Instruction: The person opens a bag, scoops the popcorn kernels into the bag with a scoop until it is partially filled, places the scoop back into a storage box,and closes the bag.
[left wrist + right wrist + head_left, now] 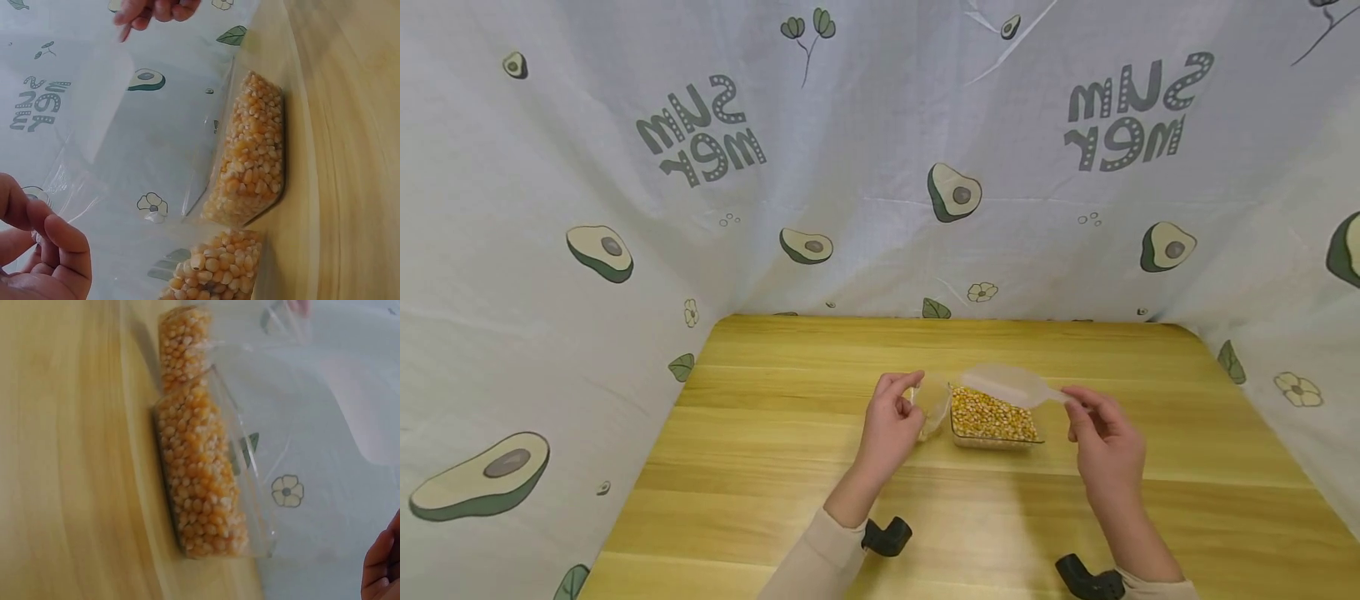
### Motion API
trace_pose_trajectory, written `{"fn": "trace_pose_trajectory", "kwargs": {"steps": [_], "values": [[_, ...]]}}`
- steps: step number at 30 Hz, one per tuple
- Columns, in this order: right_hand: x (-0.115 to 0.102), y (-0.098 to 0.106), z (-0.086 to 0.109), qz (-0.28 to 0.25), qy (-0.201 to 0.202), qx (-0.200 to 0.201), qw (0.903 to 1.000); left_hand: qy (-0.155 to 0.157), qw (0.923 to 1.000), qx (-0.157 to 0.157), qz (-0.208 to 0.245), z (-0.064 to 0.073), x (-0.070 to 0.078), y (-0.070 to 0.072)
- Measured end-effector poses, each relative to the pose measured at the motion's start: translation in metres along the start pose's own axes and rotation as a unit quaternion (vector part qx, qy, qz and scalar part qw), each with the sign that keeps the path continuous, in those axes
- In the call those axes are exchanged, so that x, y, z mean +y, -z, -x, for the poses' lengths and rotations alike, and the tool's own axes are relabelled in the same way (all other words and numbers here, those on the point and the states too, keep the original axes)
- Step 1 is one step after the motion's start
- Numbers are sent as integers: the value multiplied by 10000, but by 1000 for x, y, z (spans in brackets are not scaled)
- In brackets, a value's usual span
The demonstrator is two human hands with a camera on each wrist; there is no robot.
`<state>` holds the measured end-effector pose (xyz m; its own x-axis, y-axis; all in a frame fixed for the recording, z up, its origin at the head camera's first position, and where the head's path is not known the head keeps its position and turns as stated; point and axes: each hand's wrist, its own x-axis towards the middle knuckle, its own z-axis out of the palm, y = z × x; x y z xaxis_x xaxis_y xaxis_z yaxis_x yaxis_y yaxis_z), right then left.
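My left hand (891,421) pinches the upper edge of a clear plastic bag (934,400), which stands on the table to the left of a clear rectangular container. Corn kernels (215,265) fill the lower part of the bag. The container (996,444) holds many more yellow corn kernels (992,414). Between finger and thumb, my right hand (1108,446) grips the handle of a translucent white scoop (1003,385). The scoop is above the container's far side, pointing left toward the bag. Whether it carries kernels I cannot tell.
The wooden table (760,467) ends at a white curtain (865,275) printed with avocados, which encloses the back and both sides. A black wrist mount (887,536) sits on the left wrist, and another (1088,579) on the right.
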<state>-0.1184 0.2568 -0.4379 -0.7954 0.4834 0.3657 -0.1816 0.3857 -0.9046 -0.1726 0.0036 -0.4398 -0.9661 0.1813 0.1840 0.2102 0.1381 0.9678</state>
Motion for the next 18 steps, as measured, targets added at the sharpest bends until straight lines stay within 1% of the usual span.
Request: {"fn": "trace_pose_trajectory", "kwargs": {"steps": [3, 5, 9, 12, 16, 18], "values": [[2, 2, 0, 207, -133, 14, 9997, 16, 9999, -114, 89, -2, 2, 0], [6, 2, 1, 324, -229, 2, 9992, 86, 9998, -168, 119, -2, 1, 1], [14, 1, 1, 563, -369, -113, 9977, 227, 9996, -184, 41, -2, -2, 4], [20, 1, 1, 828, -174, -254, 9961, 246, 9996, -168, 22, -2, -5, 7], [24, 1, 0, 1196, 326, -380, 9916, 239, 9996, -133, 17, -3, -5, 10], [26, 2, 0, 1340, 493, -409, 9889, 239, 9996, -115, 5, -3, -5, 10]]}}
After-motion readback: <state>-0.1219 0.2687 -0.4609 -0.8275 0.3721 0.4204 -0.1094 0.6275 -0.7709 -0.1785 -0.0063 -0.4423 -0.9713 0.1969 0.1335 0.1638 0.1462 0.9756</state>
